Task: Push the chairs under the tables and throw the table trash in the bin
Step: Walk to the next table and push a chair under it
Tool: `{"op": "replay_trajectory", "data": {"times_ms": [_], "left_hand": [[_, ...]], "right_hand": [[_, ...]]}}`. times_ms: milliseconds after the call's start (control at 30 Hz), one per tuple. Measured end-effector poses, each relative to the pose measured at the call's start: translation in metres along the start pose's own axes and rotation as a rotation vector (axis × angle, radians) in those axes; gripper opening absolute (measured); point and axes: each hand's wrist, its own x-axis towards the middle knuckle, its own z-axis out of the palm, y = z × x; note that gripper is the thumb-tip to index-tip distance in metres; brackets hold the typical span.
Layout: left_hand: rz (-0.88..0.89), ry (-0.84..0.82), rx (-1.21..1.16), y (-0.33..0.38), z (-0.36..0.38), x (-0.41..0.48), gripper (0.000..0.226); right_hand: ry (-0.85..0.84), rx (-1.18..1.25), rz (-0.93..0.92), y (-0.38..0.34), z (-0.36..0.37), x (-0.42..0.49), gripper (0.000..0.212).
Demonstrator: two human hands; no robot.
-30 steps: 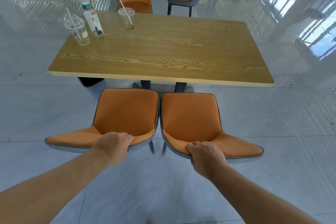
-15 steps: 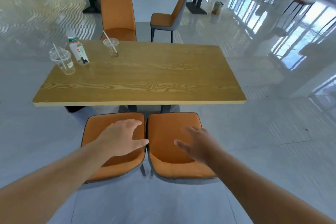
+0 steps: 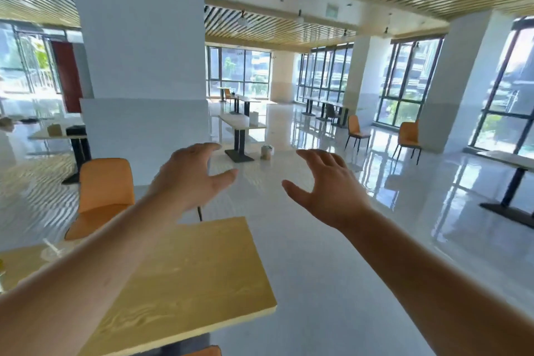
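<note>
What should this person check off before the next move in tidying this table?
1. Hands free: left hand and right hand are open, holding nothing. Ok.
2. Near chair tucked in: only an orange sliver shows below the table edge. Cannot tell.
3. Far chair pushed in: its seat shows beyond the tabletop. Not ok.
4. Trash cleared: a clear cup stands on the table. Not ok.
5. Bin located: a small container stands on the floor by a distant table, too small to identify. Cannot tell.
</note>
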Motion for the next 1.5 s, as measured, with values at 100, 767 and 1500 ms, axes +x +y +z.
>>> {"op": "replay_trajectory", "data": {"times_ms": [100, 767, 1500], "left_hand": [[0.072, 0.073, -0.012, 0.08, 0.004, 0.043, 0.098], [0.232, 0.01, 0.05, 0.194, 0.309, 0.385, 0.091], [-0.154, -0.143, 0.266, 0.054, 0.582, 0.797, 0.078]], "right_hand": [[0.051, -0.006, 0.014, 0.075, -0.042, 0.02, 0.081], [-0.077, -0.233, 0.082, 0.445, 0.077, 0.246, 0.087], [-0.37, 0.034, -0.208, 0.684, 0.501, 0.655, 0.077]]}}
